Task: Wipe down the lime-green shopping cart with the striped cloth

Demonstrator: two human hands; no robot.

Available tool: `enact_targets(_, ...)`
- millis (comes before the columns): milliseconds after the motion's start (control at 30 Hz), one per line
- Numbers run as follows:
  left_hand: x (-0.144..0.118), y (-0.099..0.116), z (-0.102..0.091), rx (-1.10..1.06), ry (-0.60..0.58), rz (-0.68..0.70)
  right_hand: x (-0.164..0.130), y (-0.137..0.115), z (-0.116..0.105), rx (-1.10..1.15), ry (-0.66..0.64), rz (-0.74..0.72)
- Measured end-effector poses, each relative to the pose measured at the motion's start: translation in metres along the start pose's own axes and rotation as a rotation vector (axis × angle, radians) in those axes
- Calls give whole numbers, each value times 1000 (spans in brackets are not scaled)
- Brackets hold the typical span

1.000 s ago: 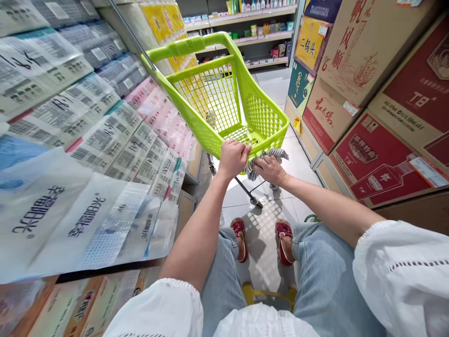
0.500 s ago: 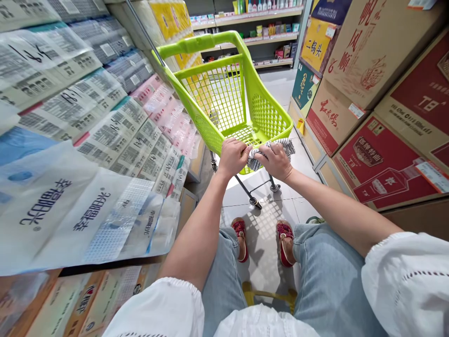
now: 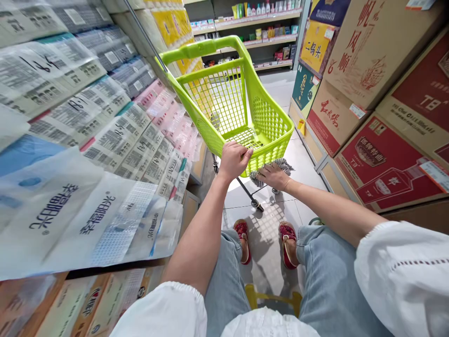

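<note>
A bright green plastic shopping cart [image 3: 271, 124] on metal legs with casters stands before my knees. My left hand [image 3: 235, 161] is wrapped over the near rim of its basket. Lower and to the right, my right hand [image 3: 272, 176] presses a grey-and-white striped cloth [image 3: 283, 165] against the bottom of the basket's near side. The cloth bunches out past the fingers on both sides, and part of it is hidden under the palm.
Packs of tissue paper [image 3: 84, 105] are piled close on the left. Liquor cartons [image 3: 389, 164] are stacked on the right. Shelves with bottles [image 3: 259, 18] stand at the back. A yellow stool [image 3: 273, 296] shows between my legs on the tiled floor.
My right hand has moved down with the striped cloth, from the basket's rim to the lower part of its near side. My left hand keeps hold of the rim.
</note>
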State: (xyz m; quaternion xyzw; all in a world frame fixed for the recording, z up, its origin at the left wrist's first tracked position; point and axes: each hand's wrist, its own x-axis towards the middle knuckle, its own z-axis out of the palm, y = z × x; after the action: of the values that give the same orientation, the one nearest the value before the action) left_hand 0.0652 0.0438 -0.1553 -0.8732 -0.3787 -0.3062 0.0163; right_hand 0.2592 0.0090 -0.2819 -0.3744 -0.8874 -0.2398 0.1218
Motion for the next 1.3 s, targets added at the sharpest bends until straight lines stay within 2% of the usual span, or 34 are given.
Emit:
enact_targets(200,-1,-1,-2,0,8,0,28,16,-44,-21,191,172)
enact_targets(300,0,-3,-3,6,10,-2,38,18,-55,-33,273,229)
enact_targets(433,0,-2,-2,0,6,-3,35,13,-41,-43,316,243)
enact_targets(533,0,-3,-2,-1,10,-11,29,9,-26,-44,302,227)
enact_targets(800,1,-5,-3,13,-1,-20,25,2,-15,62,152,211)
enact_targets(967,0,-5,-4,-1,-17,-10,12,-3,-9,46,34,73)
enact_targets(1067,-1,-5,-4,4,-19,-2,13,5,-18,9,86,90)
enact_targets(1200,-1,-6,-3,12,-16,10,27,20,-41,-22,260,247)
enact_targets(1300,0,-6,-3,18,-12,2,34,23,-46,-2,297,297)
